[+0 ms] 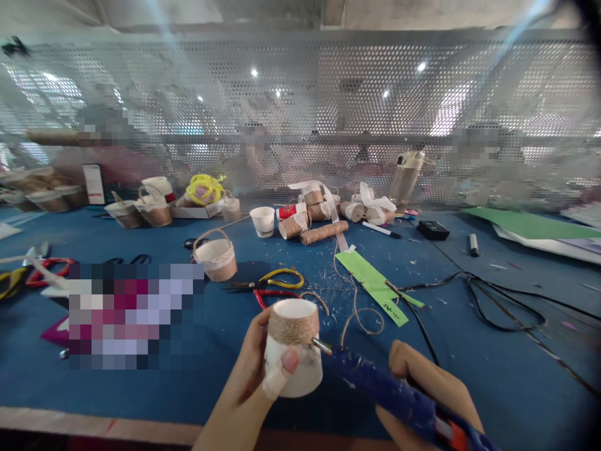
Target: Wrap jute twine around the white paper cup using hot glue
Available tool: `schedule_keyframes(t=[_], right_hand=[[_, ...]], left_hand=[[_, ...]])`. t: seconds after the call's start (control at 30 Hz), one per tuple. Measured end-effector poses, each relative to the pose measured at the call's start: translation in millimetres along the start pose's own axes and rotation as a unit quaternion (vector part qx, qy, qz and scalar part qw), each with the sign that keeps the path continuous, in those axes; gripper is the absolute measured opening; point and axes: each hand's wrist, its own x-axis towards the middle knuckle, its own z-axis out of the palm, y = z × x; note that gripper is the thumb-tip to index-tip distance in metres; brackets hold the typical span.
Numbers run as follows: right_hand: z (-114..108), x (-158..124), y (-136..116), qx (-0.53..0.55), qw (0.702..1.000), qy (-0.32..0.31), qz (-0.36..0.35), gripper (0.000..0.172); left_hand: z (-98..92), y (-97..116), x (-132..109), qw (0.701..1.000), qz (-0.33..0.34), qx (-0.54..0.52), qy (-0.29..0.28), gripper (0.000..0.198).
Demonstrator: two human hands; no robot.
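Observation:
My left hand (pixel 258 376) grips a white paper cup (pixel 305 376) with its narrow end up; tape wraps the thumb. Brown twine (pixel 292 330) is wound in a band around the cup's upper part. In my right hand (pixel 434 379) is a blue hot glue gun (pixel 380 379), its metal nozzle (pixel 322 345) at the lower edge of the twine band. Whether the nozzle touches the cup, I cannot tell. Loose twine (pixel 357 300) curls on the table behind the cup. Yellow-handled scissors (pixel 282 279) and a red-handled tool (pixel 261 298), partly hidden, lie just beyond.
A twine-wrapped cup with a handle (pixel 216 260) stands left of the scissors. Farther back are a plain cup (pixel 263 222), a twine roll (pixel 323 233) and several wrapped cups. Green card (pixel 375 285) and a black cable (pixel 488 313) lie right. A perforated screen (pixel 300 113) borders the table.

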Motion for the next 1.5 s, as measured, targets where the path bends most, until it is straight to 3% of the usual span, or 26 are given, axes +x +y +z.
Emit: schedule_keyframes(t=[0.1,0.23,0.33,0.43,0.7,1.03,1.1,1.23,1.33,1.5], right_hand=[[-6,2,6,-0.014,1.0,-0.019,-0.009,0.032],[-10,5,4,-0.019,0.996,-0.078,-0.032,0.034],[-6,5,-5,-0.029,0.999,-0.015,0.009,0.031],[-3,5,-12,-0.037,0.999,0.004,0.013,0.029],[-15,9,0,-0.053,0.997,-0.057,-0.026,0.03],[-11,8,-4,-0.016,0.998,-0.055,0.019,0.031],[-9,8,-7,0.001,0.999,-0.033,0.034,0.03],[-7,9,-15,0.025,0.994,0.078,0.073,0.027],[-1,14,-25,0.029,0.987,0.146,0.065,0.021],[16,23,-41,0.091,0.988,0.125,0.03,0.018]], left_hand=[[0.6,1,1,1.0,-0.007,-0.007,-0.004,0.073],[1.1,13,-6,1.0,-0.012,-0.005,-0.01,0.058],[0.8,25,-13,0.999,-0.026,-0.005,-0.022,0.049],[0.5,31,-16,0.998,-0.05,-0.006,-0.037,0.046],[4.7,35,-17,0.996,-0.076,-0.008,-0.04,0.057],[8.0,42,-19,0.994,-0.106,-0.03,-0.021,0.056],[8.1,42,-19,0.993,-0.113,-0.04,-0.011,0.06],[7.8,41,-20,0.992,-0.114,-0.047,-0.01,0.062],[7.1,39,-20,0.993,-0.11,-0.026,-0.025,0.06],[8.1,40,-19,0.993,-0.107,-0.011,-0.04,0.058]])
